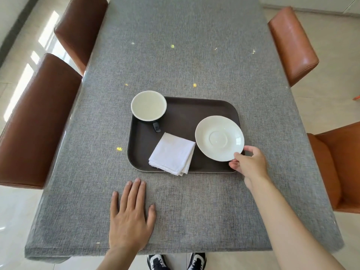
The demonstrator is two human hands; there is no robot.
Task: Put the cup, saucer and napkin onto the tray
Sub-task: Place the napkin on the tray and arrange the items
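2 bare hands are in view, and they are doing different jobs. Your right hand [250, 164] pinches the near rim of the saucer [219, 138] — thumb on top, fingers curled beneath — at the tray's near right corner. Your left hand [130, 217] lies flat and open on the tablecloth [175, 55], palm down, fingers spread and pointing away from you, near the tray but not touching it.

The saucer is round, glossy white ceramic with a shallow circular well at its centre. It sits over the right side of the tray [144, 145], its right edge overhanging the tray's rim; I cannot tell whether it rests on the tray or is held just above it.

The napkin [172, 153] is white cloth folded into a square of several layers, turned like a diamond with 1 corner pointing away from you and left; its stacked edges reach the tray's near rim.

The cup [149, 105] stands upright in the far left corner of the tray, dark outside and pale speckled inside, with nothing visible in it. Its dark handle [156, 127] points toward you.

The tray is a dark brown rounded rectangle with a low raised lip, its long axis running left to right. The tablecloth beneath is coarse grey weave, with 4 brown leather-look chairs [37, 121] along the table's sides.
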